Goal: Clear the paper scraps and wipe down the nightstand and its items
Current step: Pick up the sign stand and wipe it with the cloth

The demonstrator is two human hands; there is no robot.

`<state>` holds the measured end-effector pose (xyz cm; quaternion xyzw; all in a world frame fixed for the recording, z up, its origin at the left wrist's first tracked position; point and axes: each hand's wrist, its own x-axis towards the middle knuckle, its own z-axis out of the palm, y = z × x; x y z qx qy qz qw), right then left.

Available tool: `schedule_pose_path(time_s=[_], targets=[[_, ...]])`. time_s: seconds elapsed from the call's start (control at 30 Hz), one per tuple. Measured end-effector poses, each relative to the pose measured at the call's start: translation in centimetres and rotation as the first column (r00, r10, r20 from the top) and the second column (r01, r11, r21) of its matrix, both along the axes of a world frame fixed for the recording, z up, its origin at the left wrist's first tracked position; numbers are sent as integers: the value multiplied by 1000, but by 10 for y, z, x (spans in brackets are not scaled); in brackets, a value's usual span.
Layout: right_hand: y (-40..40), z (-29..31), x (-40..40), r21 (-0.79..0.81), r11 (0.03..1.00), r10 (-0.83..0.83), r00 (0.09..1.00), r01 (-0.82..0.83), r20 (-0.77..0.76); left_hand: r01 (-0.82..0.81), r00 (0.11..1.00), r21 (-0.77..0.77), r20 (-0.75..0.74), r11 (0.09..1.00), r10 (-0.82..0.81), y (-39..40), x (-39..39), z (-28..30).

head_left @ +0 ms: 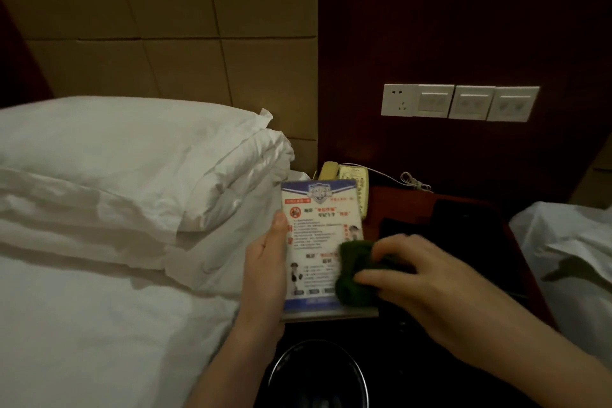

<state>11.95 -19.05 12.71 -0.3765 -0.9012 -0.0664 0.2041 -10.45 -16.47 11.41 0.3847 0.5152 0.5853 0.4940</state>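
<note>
gripping a printed card, left hand; right hand presses green cloth on it.

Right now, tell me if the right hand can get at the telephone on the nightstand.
Probably yes. The right hand grips a green cloth against the card the left hand holds. The telephone lies just behind that card, so the hand must pass around it.

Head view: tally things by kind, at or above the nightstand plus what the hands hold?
Phone: 1
Card: 1, in left hand
Green cloth: 1, in right hand
Wall plates: 4
Bin: 1
Total: 8
</note>
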Motion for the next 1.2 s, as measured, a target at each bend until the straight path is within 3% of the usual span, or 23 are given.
schedule_pose_path(time_s=[0.07,0.1,0.17,0.2,0.27,0.37,0.43,0.57,0.7,0.8,0.93,1.0,1.13,1.2], targets=[[-5,-3,13,-39,994,-108,975,102,-194,-80,995,-14,58,997,80,0,-4,1],[-10,-6,14,-86,987,-160,919,138,-361,-118,988,-28,98,993,120,0,-4,-1],[-24,-18,4,-208,969,-244,668,135,-703,-193,962,-83,181,978,205,1,1,-7],[-30,-24,-8,-296,950,-304,519,101,-799,-222,941,-131,230,966,247,0,5,-10],[-38,-41,-36,-440,897,-425,346,39,-836,-215,883,-231,369,949,290,-3,17,-13],[-38,-54,-67,-520,852,-497,220,-62,-839,-24,811,-268,558,963,176,-11,30,-10],[-27,-55,-72,-535,839,-519,152,-96,-841,96,818,-235,572,967,58,-18,36,-8],[-15,-54,-72,-556,820,-546,105,-134,-831,188,855,-175,513,966,-74,-29,45,-16],[-25,-58,-81,-585,785,-577,102,-206,-810,126,864,-162,502,979,-28,-29,44,-17],[-19,-52,-75,-585,796,-578,91,-155,-811,105,852,-184,523,977,7,-35,48,-22],[-4,-32,-64,-566,816,-573,-33,-118,-819,111,806,-194,591,975,26,-40,57,-22],[-11,-32,-71,-555,823,-557,18,-121,-830,119,790,-193,613,974,25,-38,56,-21],[-41,-60,-95,-578,810,-541,255,-96,-801,288,705,-199,706,937,-66,-31,45,-29],[-45,-63,-95,-587,805,-538,311,-87,-784,343,654,-224,754,912,-61,-29,42,-34]])
